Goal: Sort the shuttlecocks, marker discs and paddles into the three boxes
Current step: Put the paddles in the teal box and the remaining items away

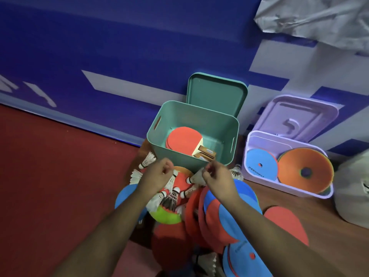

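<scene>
The left hand (pixel 157 172) and right hand (pixel 216 174) are hovering side by side with fingers curled, nothing showing in them, over a heap of shuttlecocks (pixel 169 196) and marker discs (pixel 225 212) lying on the floor (pixel 50 176) by the blue wall (pixel 119 47). Just beyond them the green box (pixel 191 156) is standing open and holding red paddles (pixel 183 139), its lid (pixel 216 94) leaning on the wall. Beside it, toward the right, a lilac box (pixel 259 182) is holding a blue disc (pixel 260 163) and an orange disc (pixel 305 168).
</scene>
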The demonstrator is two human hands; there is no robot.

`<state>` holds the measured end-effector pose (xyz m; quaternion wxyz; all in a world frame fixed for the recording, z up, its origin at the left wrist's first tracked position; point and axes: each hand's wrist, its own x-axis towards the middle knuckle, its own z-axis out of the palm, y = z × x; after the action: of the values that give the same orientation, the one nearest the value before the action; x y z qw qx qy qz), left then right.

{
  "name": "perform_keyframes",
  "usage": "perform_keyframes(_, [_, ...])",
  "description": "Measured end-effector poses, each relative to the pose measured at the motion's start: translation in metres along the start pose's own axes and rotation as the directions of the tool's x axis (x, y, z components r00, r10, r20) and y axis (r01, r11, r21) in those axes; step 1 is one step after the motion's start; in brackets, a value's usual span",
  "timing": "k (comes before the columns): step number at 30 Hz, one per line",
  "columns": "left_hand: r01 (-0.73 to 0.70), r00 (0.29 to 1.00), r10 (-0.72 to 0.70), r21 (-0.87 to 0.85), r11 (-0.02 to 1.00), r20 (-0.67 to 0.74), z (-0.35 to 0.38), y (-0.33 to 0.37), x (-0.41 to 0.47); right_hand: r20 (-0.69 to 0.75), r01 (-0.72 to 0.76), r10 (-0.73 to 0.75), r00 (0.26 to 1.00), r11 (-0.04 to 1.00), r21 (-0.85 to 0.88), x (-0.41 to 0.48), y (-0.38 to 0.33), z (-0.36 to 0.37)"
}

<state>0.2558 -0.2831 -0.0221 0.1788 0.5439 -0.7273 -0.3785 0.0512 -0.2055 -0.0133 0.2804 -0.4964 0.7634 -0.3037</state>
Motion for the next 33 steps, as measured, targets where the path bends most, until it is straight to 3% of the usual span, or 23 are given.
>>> perform_keyframes(3, [-0.002,0.999,0.006,0.110,0.994,-0.036,0.016,-0.016,-0.008,0.058,-0.078,0.085,0.995,0.990,-0.117,-0.007,0.018,0.011])
perform_keyframes(9, [0.168,0.984,-0.177,0.312,0.935,0.000,0.039,-0.035,0.006,0.150,-0.166,0.205,0.967,0.958,-0.235,0.000,0.030,0.032])
perform_keyframes(15, [0.135,0.980,-0.193,0.537,0.833,0.054,0.053,-0.046,0.011,0.158,-0.149,0.193,0.968,0.957,-0.250,0.012,0.036,0.044])
perform_keyframes(17, [0.134,0.982,-0.184,0.524,0.841,0.045,0.053,-0.046,0.013,0.144,-0.104,0.141,0.980,0.966,-0.239,0.013,0.037,0.043])
perform_keyframes(22, [0.212,0.977,-0.214,0.199,0.957,-0.015,0.040,-0.035,0.011,0.046,-0.033,0.039,0.998,0.993,-0.111,0.005,0.043,0.031])
perform_keyframes(27, [0.264,0.952,-0.283,-0.153,0.952,-0.117,0.025,-0.011,-0.008,-0.026,0.089,-0.089,0.996,0.996,0.010,-0.016,0.035,0.005])
perform_keyframes(30, [0.284,0.895,-0.419,-0.528,0.800,-0.153,0.020,0.005,-0.022,-0.058,0.173,-0.166,0.984,0.974,0.150,-0.028,0.024,-0.009])
perform_keyframes(33, [0.228,0.899,-0.438,-0.881,0.415,0.026,0.019,0.018,-0.037,-0.083,0.220,-0.205,0.975,0.933,0.285,-0.038,0.008,-0.020])
